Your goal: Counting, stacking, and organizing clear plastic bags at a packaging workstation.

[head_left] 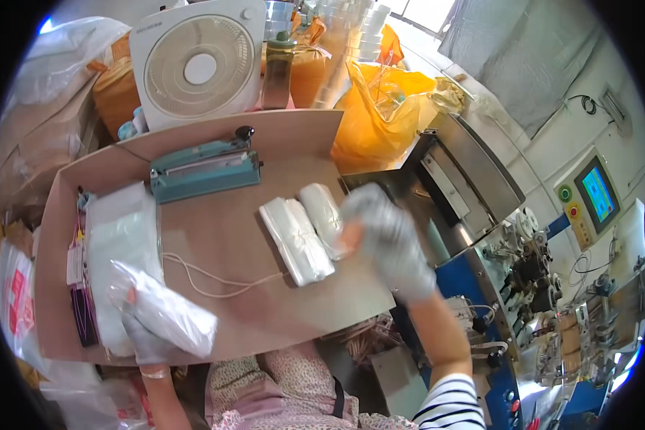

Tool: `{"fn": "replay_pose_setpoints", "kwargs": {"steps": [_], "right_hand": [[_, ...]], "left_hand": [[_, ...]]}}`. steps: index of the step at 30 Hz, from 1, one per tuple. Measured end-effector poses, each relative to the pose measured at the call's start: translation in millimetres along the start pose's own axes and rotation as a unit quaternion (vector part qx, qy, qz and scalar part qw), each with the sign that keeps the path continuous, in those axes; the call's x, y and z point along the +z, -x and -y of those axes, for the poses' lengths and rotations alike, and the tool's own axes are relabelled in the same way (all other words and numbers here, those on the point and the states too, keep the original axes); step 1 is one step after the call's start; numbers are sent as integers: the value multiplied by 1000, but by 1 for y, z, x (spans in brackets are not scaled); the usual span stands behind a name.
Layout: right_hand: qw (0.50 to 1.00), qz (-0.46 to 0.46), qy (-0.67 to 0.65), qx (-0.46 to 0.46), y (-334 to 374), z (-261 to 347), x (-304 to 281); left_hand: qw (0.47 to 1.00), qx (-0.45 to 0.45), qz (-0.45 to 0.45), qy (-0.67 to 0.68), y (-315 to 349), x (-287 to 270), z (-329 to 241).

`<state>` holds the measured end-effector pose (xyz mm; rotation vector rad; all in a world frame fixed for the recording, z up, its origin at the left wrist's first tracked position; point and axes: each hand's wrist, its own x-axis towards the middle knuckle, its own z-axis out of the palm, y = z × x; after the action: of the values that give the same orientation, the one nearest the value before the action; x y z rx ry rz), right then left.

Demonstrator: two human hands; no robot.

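Note:
My left hand (147, 337), in a pale glove, grips a plastic-wrapped white bundle (168, 312) near the front left of the brown work tray (215, 251). Beneath that bundle lies a stack of clear plastic bags (124, 236). My right hand (387, 236), in a grey glove, is smeared by motion at the tray's right side, so its fingers cannot be read. Just left of it rest two white wrapped bundles, a larger one (297, 244) and a smaller one (322, 211), which the hand partly covers. A thin white cord (215, 292) runs across the tray to the larger bundle.
A teal bag sealer (206, 172) sits at the tray's back. Behind the wall stand a white box fan (201, 68), a dark bottle (279, 72) and a yellow bag (383, 115). Pens (82, 301) line the left wall. Machinery (537, 272) with a lit screen (597, 192) fills the right.

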<state>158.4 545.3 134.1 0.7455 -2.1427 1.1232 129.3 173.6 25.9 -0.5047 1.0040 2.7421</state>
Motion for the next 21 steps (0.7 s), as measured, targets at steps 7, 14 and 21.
{"fn": "replay_pose_setpoints", "kwargs": {"steps": [7, 14, 21], "right_hand": [[852, -304, 191, 381, -71, -290, -225], [900, 34, -218, 376, -7, -74, 70], [649, 80, -550, 520, 85, 17, 176]], "left_hand": [[997, -29, 55, -44, -35, 22, 30], [998, -21, 65, -13, -48, 34, 43], [987, -107, 110, 52, -22, 15, 59]]}}
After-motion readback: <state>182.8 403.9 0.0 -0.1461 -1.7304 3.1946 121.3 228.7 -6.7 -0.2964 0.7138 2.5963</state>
